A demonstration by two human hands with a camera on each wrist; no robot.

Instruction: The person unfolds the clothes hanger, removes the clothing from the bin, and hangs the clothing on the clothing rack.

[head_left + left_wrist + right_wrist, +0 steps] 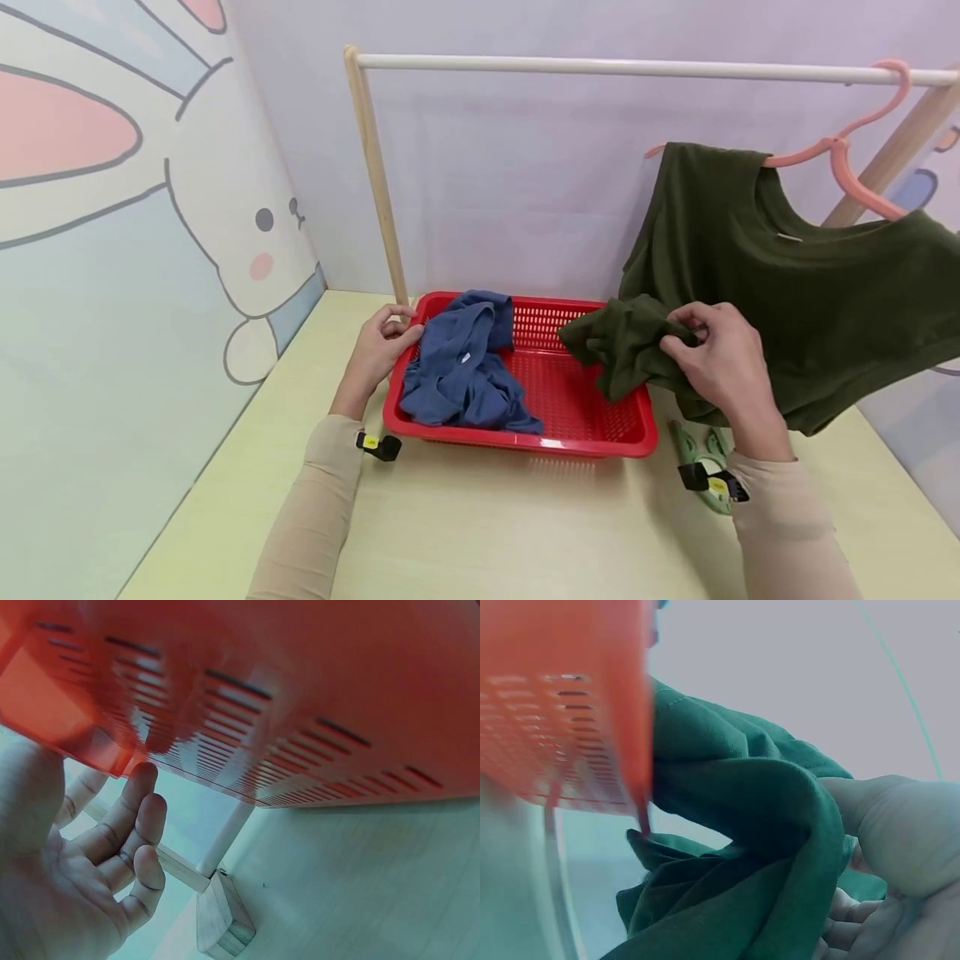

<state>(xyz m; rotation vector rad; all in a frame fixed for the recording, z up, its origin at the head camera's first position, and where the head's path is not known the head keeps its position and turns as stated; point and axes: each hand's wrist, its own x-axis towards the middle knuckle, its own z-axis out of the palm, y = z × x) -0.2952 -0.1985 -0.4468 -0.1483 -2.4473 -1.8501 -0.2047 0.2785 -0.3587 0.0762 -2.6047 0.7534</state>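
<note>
A red plastic basket (pixel 525 442) with slotted walls stands on the table; a crumpled blue garment (pixel 457 367) fills its left side. My left hand (pixel 378 350) holds the basket's left rim between thumb and fingers; in the left wrist view its fingertips (pixel 144 778) meet the edge from below. My right hand (pixel 720 358) pinches a bunched dark green garment (pixel 626 337) over the basket's right end. In the right wrist view this cloth (pixel 727 802) folds beside the basket wall. Whether it is joined to the dark green top (pixel 795 283) behind cannot be told.
The green top hangs from a pink hanger (pixel 840 146) on the right of a white rail (pixel 585 67) with wooden posts (pixel 375 167). Green hangers (pixel 712 471) lie right of the basket, partly under my right wrist. A rabbit-printed wall (pixel 247 242) stands left.
</note>
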